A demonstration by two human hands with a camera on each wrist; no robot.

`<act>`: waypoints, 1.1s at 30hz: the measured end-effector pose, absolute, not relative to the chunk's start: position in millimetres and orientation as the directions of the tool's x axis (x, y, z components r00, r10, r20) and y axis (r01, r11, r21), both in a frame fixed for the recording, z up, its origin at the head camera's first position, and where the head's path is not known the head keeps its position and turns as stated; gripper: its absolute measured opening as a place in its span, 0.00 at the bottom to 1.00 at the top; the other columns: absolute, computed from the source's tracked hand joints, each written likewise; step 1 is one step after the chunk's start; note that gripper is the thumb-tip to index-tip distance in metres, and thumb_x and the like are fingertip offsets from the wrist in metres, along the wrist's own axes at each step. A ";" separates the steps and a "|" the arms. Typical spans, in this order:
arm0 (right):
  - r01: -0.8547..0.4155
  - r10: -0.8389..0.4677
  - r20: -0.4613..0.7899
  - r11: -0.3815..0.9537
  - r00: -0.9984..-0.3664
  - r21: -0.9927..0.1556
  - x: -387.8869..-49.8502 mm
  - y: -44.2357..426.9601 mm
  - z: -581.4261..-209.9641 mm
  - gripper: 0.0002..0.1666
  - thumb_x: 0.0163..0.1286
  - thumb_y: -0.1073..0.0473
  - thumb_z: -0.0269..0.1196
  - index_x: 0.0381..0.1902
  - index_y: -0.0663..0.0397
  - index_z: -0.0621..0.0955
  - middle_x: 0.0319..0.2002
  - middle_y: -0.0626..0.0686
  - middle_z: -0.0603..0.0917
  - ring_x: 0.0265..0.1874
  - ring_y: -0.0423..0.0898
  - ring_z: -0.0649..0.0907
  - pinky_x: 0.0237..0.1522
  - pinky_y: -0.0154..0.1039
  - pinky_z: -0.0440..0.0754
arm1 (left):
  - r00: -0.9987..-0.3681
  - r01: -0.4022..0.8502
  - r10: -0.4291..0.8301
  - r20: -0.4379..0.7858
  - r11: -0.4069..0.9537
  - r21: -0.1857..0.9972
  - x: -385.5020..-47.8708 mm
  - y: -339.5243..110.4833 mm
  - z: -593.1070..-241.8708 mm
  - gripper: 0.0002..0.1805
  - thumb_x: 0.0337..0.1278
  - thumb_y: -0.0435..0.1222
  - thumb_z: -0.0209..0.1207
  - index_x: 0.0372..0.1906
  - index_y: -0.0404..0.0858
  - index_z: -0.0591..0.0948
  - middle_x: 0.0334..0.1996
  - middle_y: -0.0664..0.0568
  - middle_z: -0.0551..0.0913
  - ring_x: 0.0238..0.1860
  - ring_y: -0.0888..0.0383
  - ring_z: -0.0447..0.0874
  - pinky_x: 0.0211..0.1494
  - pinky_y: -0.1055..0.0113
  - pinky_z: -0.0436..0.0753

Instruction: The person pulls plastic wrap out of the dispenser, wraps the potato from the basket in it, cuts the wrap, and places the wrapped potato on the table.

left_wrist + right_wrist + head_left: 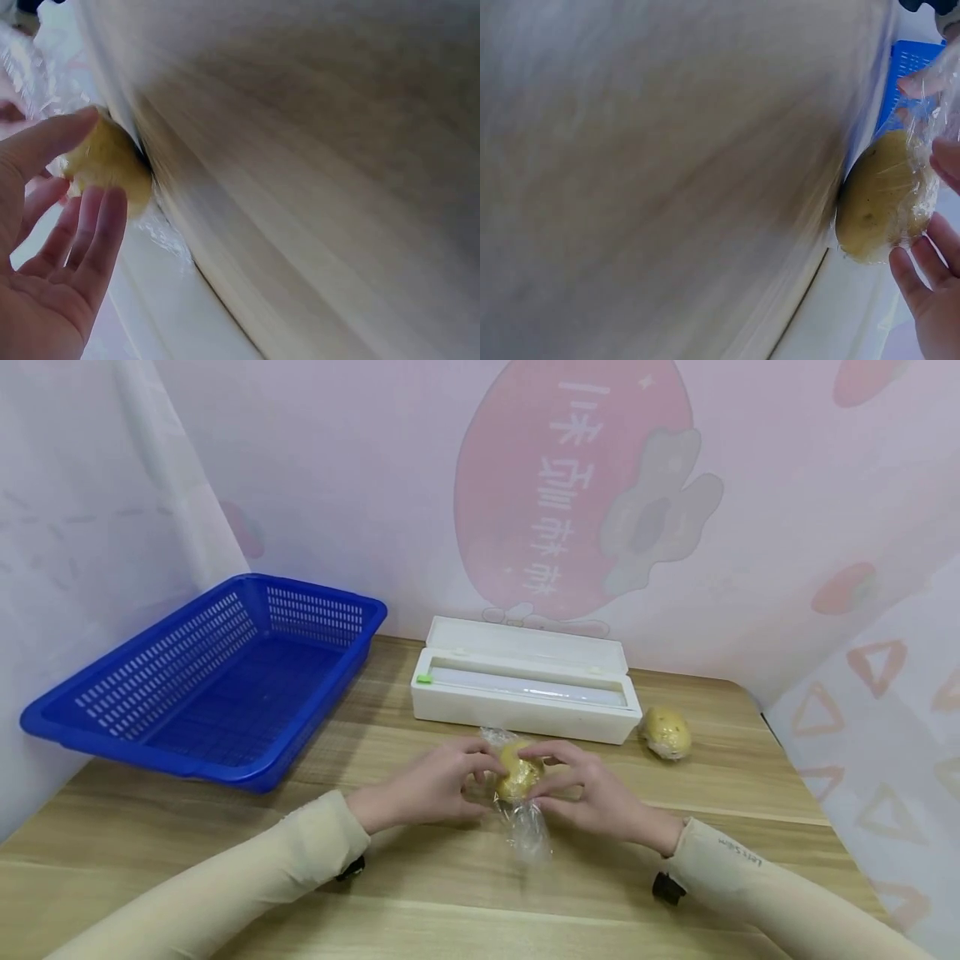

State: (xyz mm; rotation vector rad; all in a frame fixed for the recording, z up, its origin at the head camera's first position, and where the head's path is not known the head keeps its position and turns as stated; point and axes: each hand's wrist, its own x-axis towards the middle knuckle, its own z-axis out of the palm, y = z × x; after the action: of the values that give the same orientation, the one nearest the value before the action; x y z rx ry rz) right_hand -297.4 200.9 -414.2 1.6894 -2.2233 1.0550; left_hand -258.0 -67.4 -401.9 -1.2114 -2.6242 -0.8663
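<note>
A yellow potato, partly covered in clear cling film, sits on the table between both hands. Loose film sticks out at its near side, and another crumpled end shows at the far side. My left hand holds the potato from the left, with the thumb and bent fingers around it in the left wrist view. From the right, my right hand grips it with fingertips at its upper and lower edges. In the right wrist view the film clings shiny and wrinkled over the potato.
Behind the hands stands a white cling film box, lid up, with a film roll inside and a green slider at its left end. Another film-wrapped potato lies right of the box. A blue plastic basket occupies the table's left side.
</note>
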 end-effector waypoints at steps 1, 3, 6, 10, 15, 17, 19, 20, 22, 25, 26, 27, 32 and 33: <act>-0.876 -0.774 0.506 0.126 -0.380 -0.465 -296.6 201.1 -413.6 0.10 0.59 0.67 0.72 0.37 0.50 0.89 0.61 0.60 0.76 0.60 0.57 0.75 0.56 0.51 0.77 | -0.659 0.746 0.668 0.344 0.522 0.414 -257.3 -65.6 -400.9 0.27 0.39 0.36 0.78 0.50 0.39 0.83 0.47 0.53 0.78 0.40 0.56 0.81 0.40 0.72 0.80; -0.832 -0.755 0.481 0.152 -0.446 -0.533 -294.2 201.2 -411.3 0.10 0.59 0.70 0.71 0.38 0.52 0.89 0.60 0.59 0.77 0.60 0.58 0.75 0.55 0.54 0.77 | -0.639 0.767 0.681 0.358 0.526 0.368 -256.4 -61.8 -399.5 0.29 0.39 0.40 0.79 0.50 0.40 0.82 0.47 0.53 0.77 0.40 0.57 0.80 0.40 0.72 0.79; -0.760 -0.719 0.437 0.193 -0.540 -0.621 -288.5 200.3 -404.4 0.09 0.60 0.72 0.70 0.36 0.56 0.89 0.60 0.60 0.78 0.60 0.59 0.76 0.55 0.59 0.75 | -0.609 0.793 0.693 0.385 0.515 0.327 -255.6 -54.8 -397.8 0.29 0.38 0.44 0.79 0.49 0.41 0.81 0.45 0.54 0.76 0.38 0.58 0.80 0.38 0.73 0.78; -0.706 -0.694 0.401 0.219 -0.598 -0.674 -278.3 196.4 -389.4 0.07 0.60 0.74 0.69 0.34 0.61 0.88 0.58 0.63 0.79 0.59 0.62 0.76 0.58 0.63 0.71 | -0.584 0.812 0.681 0.442 0.496 0.308 -255.8 -45.8 -398.1 0.22 0.41 0.42 0.78 0.44 0.42 0.83 0.42 0.55 0.78 0.36 0.60 0.79 0.37 0.75 0.77; -0.680 -0.681 0.381 0.236 -0.625 -0.695 -270.3 192.8 -377.9 0.05 0.60 0.74 0.69 0.33 0.62 0.88 0.57 0.64 0.79 0.59 0.63 0.76 0.59 0.62 0.70 | -0.600 0.799 0.625 0.499 0.440 0.410 -256.4 -38.9 -399.1 0.10 0.47 0.30 0.74 0.36 0.39 0.87 0.36 0.55 0.81 0.32 0.62 0.81 0.34 0.77 0.79; -0.671 -0.675 0.374 0.245 -0.636 -0.700 -269.1 192.2 -376.8 0.06 0.60 0.74 0.69 0.33 0.61 0.88 0.57 0.63 0.79 0.59 0.62 0.76 0.59 0.62 0.69 | -0.601 0.796 0.618 0.507 0.405 0.451 -256.9 -37.7 -399.8 0.07 0.48 0.29 0.74 0.34 0.38 0.87 0.34 0.54 0.82 0.31 0.62 0.82 0.33 0.77 0.80; -0.664 -0.670 0.368 0.250 -0.644 -0.705 -268.8 192.0 -377.0 0.06 0.60 0.73 0.69 0.32 0.60 0.88 0.57 0.63 0.80 0.59 0.62 0.76 0.60 0.61 0.69 | -0.603 0.791 0.613 0.510 0.376 0.483 -257.5 -37.4 -400.6 0.06 0.50 0.30 0.73 0.34 0.38 0.88 0.33 0.54 0.83 0.31 0.64 0.82 0.34 0.76 0.81; -0.661 -0.668 0.366 0.255 -0.648 -0.705 -268.8 192.0 -377.3 0.05 0.60 0.73 0.69 0.32 0.59 0.88 0.57 0.62 0.80 0.59 0.61 0.76 0.60 0.61 0.69 | -0.605 0.786 0.612 0.509 0.360 0.502 -258.0 -37.3 -401.2 0.05 0.51 0.31 0.72 0.34 0.38 0.88 0.33 0.55 0.84 0.31 0.65 0.82 0.34 0.75 0.81; -0.678 -0.672 0.378 0.255 -0.637 -0.690 -269.3 192.1 -378.0 0.05 0.60 0.71 0.70 0.33 0.58 0.87 0.56 0.62 0.80 0.58 0.61 0.77 0.59 0.59 0.70 | -0.622 0.768 0.601 0.502 0.342 0.541 -258.7 -37.4 -402.0 0.02 0.54 0.32 0.71 0.33 0.39 0.89 0.32 0.57 0.84 0.32 0.67 0.81 0.35 0.73 0.83; -0.723 -0.689 0.416 0.227 -0.593 -0.653 -270.4 192.2 -378.5 0.12 0.56 0.72 0.72 0.39 0.61 0.86 0.55 0.62 0.81 0.56 0.61 0.78 0.58 0.55 0.73 | -0.676 0.711 0.568 0.470 0.336 0.618 -259.4 -37.4 -403.2 0.01 0.58 0.33 0.68 0.33 0.41 0.89 0.31 0.61 0.85 0.32 0.68 0.81 0.35 0.69 0.83; -0.733 -0.693 0.426 0.219 -0.581 -0.644 -270.5 192.1 -378.1 0.14 0.55 0.72 0.73 0.40 0.61 0.85 0.54 0.62 0.82 0.55 0.61 0.79 0.58 0.54 0.74 | -0.695 0.690 0.556 0.455 0.340 0.639 -259.6 -37.2 -403.4 0.02 0.59 0.34 0.68 0.33 0.42 0.89 0.30 0.62 0.85 0.32 0.68 0.81 0.35 0.68 0.83; -0.743 -0.697 0.437 0.206 -0.568 -0.637 -270.9 191.9 -377.8 0.16 0.54 0.73 0.73 0.41 0.62 0.85 0.53 0.63 0.82 0.54 0.61 0.80 0.57 0.52 0.75 | -0.718 0.664 0.543 0.436 0.345 0.663 -259.6 -37.0 -403.5 0.02 0.60 0.34 0.67 0.33 0.43 0.89 0.29 0.63 0.85 0.31 0.67 0.80 0.35 0.67 0.83; -0.720 -0.694 0.418 0.209 -0.586 -0.662 -269.9 190.5 -374.9 0.08 0.57 0.71 0.72 0.36 0.59 0.87 0.50 0.60 0.84 0.53 0.56 0.80 0.59 0.49 0.74 | -0.821 0.502 0.480 0.310 0.349 0.791 -259.7 -35.0 -403.9 0.04 0.64 0.35 0.64 0.33 0.42 0.86 0.25 0.59 0.84 0.25 0.62 0.81 0.30 0.65 0.83; -0.712 -0.689 0.412 0.215 -0.596 -0.668 -269.6 190.4 -374.5 0.06 0.59 0.70 0.71 0.35 0.59 0.87 0.50 0.60 0.84 0.54 0.55 0.80 0.59 0.50 0.74 | -0.836 0.469 0.469 0.284 0.344 0.814 -259.6 -34.5 -403.8 0.05 0.65 0.34 0.63 0.32 0.41 0.85 0.24 0.58 0.84 0.24 0.61 0.81 0.29 0.64 0.83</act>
State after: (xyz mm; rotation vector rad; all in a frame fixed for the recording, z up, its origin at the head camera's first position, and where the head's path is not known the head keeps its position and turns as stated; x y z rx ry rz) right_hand -269.6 190.4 -374.5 1.4005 -2.4288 1.3594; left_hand -259.6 -34.5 -403.8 -0.8989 -2.5754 -1.5593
